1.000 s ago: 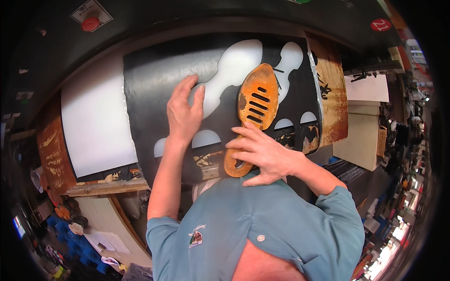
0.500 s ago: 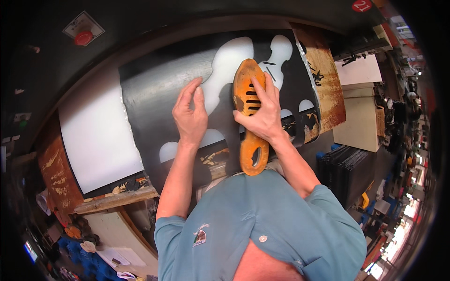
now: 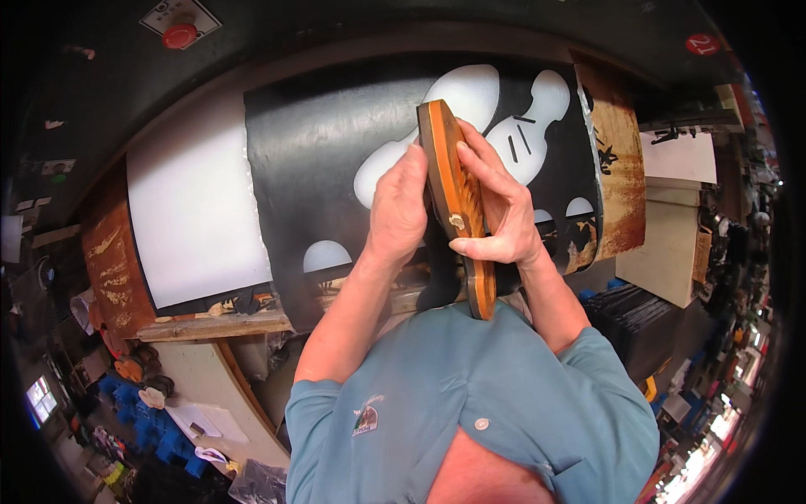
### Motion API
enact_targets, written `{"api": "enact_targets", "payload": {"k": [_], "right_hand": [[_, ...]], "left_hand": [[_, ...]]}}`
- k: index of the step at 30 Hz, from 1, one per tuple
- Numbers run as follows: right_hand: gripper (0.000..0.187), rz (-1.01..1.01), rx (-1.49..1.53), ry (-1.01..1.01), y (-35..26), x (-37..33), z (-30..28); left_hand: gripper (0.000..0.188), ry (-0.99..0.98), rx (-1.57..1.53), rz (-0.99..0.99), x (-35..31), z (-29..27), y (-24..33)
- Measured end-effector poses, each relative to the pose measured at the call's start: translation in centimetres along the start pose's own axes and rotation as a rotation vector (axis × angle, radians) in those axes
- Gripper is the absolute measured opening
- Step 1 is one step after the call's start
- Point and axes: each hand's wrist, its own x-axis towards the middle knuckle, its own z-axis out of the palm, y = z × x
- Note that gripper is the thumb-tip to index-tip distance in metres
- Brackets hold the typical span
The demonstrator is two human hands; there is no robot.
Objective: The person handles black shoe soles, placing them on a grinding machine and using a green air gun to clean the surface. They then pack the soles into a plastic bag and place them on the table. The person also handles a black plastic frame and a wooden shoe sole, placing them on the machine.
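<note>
A long, orange, sole-shaped cutting die [image 3: 454,181] with a dark edge is tipped up on its side above the black sheet [image 3: 311,126]. My right hand [image 3: 504,210] grips its right side, thumb low and fingers higher up. Against the die's dark left side, my left hand [image 3: 398,206] is closed, its fingertips partly hidden behind it. The die's lower end reaches close to my shirt. Sole-shaped openings in the sheet show the white surface [image 3: 466,92] beneath; the one at the right [image 3: 520,143] has two dark slits across it.
To the left lies a bare white board [image 3: 197,210] on a rusty brown plate [image 3: 113,277]. A dark machine beam with a red button [image 3: 180,36] spans the far side. At the right stand a worn brown board [image 3: 623,168] and a stack of black sheets [image 3: 625,315].
The die has been turned from flat-facing onto its edge. My left hand has come right, from apart, onto the die. The whole view has shifted slightly.
</note>
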Motion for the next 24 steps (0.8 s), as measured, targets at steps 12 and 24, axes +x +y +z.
{"api": "enact_targets", "payload": {"k": [12,24], "right_hand": [[0.105,0.028,0.110,-0.004,-0.7,0.2,0.0],[0.105,0.078,0.227,0.010,-0.4,0.0,-0.1]], "left_hand": [[0.074,-0.074,0.181,0.165,-1.1,0.1,-0.5],[0.053,0.111,0.159,0.118,-1.0,0.6,-2.3]]}}
